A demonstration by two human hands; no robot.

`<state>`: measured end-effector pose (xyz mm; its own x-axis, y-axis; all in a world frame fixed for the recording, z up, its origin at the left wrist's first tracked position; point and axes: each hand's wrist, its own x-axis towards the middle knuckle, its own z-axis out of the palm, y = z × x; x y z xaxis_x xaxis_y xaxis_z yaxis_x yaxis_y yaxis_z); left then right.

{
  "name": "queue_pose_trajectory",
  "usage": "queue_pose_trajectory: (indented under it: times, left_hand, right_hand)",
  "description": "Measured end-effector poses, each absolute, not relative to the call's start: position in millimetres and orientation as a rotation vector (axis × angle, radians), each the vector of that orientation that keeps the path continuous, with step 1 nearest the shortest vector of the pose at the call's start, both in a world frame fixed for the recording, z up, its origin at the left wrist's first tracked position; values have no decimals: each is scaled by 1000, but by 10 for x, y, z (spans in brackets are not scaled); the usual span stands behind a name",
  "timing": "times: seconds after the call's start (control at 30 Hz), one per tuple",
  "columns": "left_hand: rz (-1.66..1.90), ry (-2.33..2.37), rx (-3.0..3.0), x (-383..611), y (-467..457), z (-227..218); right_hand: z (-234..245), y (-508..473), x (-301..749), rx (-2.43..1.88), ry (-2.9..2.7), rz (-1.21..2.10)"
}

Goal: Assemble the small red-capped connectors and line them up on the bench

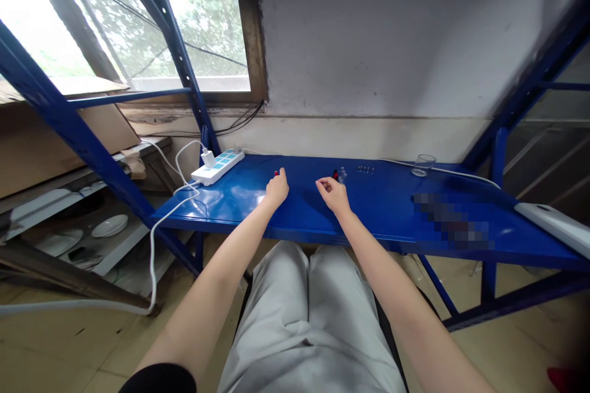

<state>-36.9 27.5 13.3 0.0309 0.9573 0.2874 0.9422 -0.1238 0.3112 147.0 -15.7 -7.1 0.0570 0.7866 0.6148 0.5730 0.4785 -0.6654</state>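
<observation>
My left hand [278, 189] is over the blue tabletop with its fingers curled and one digit pointing forward. A small red object [276, 173] shows at its fingers, mostly hidden by the hand. To the right, my right hand [335, 195] is closed in a pinch, thumb and fingertips together. Whatever lies between those fingertips is too small to make out. Just beyond its knuckles stand a small dark and red item [335, 174] and a small clear plastic or glass piece [342, 175]. Several tiny pieces [365, 169] lie in a row farther right.
A white power strip [219, 167] with a plugged-in cable occupies the blue table's [304, 221] left end. At the back right stands a clear glass [423, 164] by a white cord. A blurred dark object [452, 221] and a white device [553, 227] lie right. Blue uprights [177, 55] frame the table.
</observation>
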Motion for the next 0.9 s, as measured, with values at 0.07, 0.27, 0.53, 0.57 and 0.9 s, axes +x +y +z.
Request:
queue_pose_trajectory:
  times: [0.07,0.27,0.53,0.57,0.9]
  left_hand:
    - [748,2033,2207,-359,307,109]
    - [1205,1709,1889,-258,416,39]
    - [1455,919,1199,71,237,36]
    - [1441,873,1159,97,204,31]
    - [1248,642,1113,64,-10,31]
  right_hand:
    - [-71,-159,1476,-1195,-1620,246]
    - [-54,-169,1473,-1202,-1588,260]
    - [-39,-178,1460,-1202,-1528,216]
    - [-36,-180,1462,-1201,-1513,211]
    - [-53,-186,1484,-1337,-1567,227]
